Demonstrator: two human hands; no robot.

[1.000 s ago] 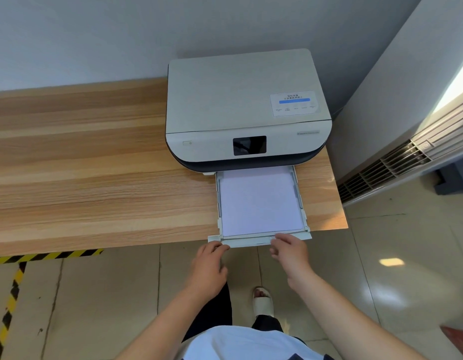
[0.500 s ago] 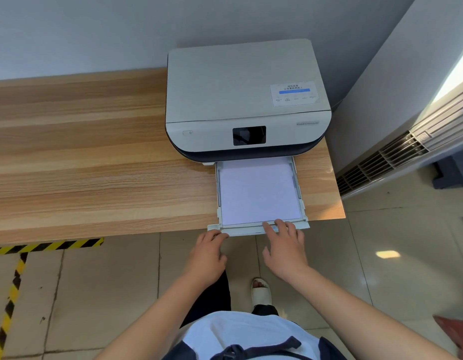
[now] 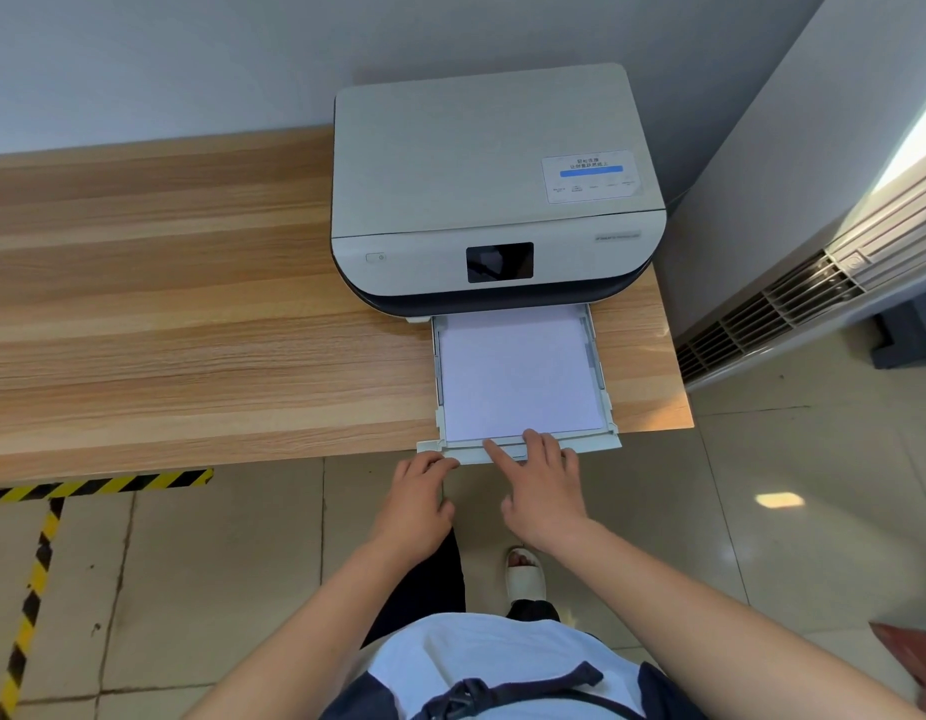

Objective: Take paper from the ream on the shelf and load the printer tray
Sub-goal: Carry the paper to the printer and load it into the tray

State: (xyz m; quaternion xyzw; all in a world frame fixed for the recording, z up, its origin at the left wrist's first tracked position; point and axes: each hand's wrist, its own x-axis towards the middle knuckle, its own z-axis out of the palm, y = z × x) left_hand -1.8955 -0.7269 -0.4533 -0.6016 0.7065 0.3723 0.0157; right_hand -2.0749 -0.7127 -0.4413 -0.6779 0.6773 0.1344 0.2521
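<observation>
1. Pale grey walls meet in a corner behind a long wood-grain bench [image 3: 191,314], and beige tiles cover the floor below it.
2. At the bench's right end sits a white printer [image 3: 494,189] with a dark base, a small black screen [image 3: 500,262] on its front and a label with a blue bar [image 3: 590,175] on its lid.
3. The printer tray [image 3: 604,443] is pulled out toward the person, its front lip reaching past the bench edge.
4. A stack of white paper [image 3: 518,374] lies flat inside the tray, filling it between the side guides.
5. The left hand [image 3: 417,504] is loosely curled, fingertips touching the tray's front lip near its left corner, gripping nothing.
6. The right hand [image 3: 546,491] is spread flat, fingers apart, their tips resting on the front lip and the near edge of the paper.
7. Yellow-and-black tape [image 3: 94,484] runs across the floor at left.
8. A louvred vent unit [image 3: 793,309] stands against the right wall.
</observation>
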